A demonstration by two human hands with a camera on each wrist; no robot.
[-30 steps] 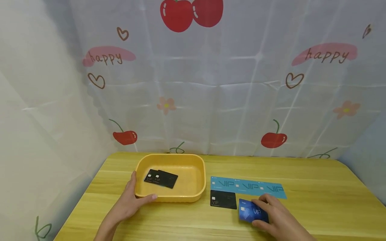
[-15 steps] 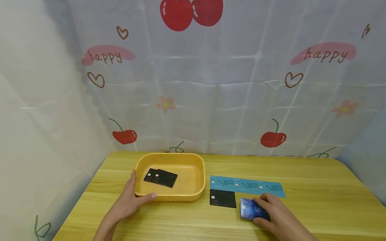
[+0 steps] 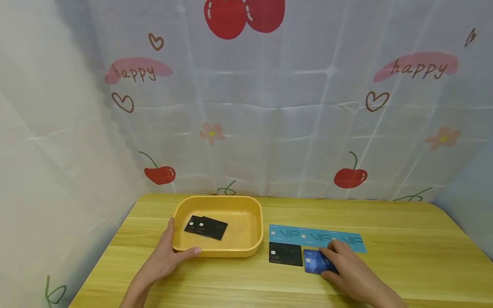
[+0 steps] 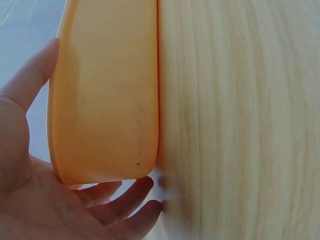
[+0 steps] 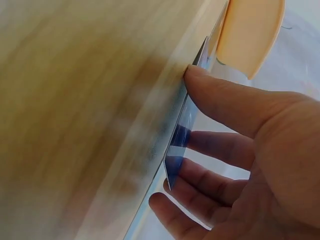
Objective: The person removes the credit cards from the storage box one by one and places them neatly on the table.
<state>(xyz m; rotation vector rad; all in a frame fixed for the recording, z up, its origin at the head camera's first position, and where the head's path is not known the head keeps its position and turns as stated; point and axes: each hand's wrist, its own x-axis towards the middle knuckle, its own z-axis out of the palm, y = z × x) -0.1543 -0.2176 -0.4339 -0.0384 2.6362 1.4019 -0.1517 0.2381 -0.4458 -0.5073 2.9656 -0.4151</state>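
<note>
My right hand (image 3: 350, 270) pinches a blue VIP card (image 3: 316, 262) between thumb and fingers, low over the table. In the right wrist view the thumb lies along one edge of the blue card (image 5: 186, 122) and the fingers along the opposite edge. Just left of it lies a black VIP card (image 3: 286, 255), beneath a row of light-blue VIP cards (image 3: 313, 238). My left hand (image 3: 163, 261) grips the near-left corner of a yellow plastic basin (image 3: 219, 253), thumb on the front rim. Two overlapping black VIP cards (image 3: 209, 229) lie inside the basin.
The wood-grain table (image 3: 231, 286) ends at a white curtain (image 3: 269, 149) printed with cherries, hearts and flowers. The basin stands left of the card rows. More white sheeting (image 3: 57, 149) hangs on the left side.
The right hand has lowered the blue card, laying it nearly level beside the black card and slightly farther from me. The left hand and basin have stayed in place.
</note>
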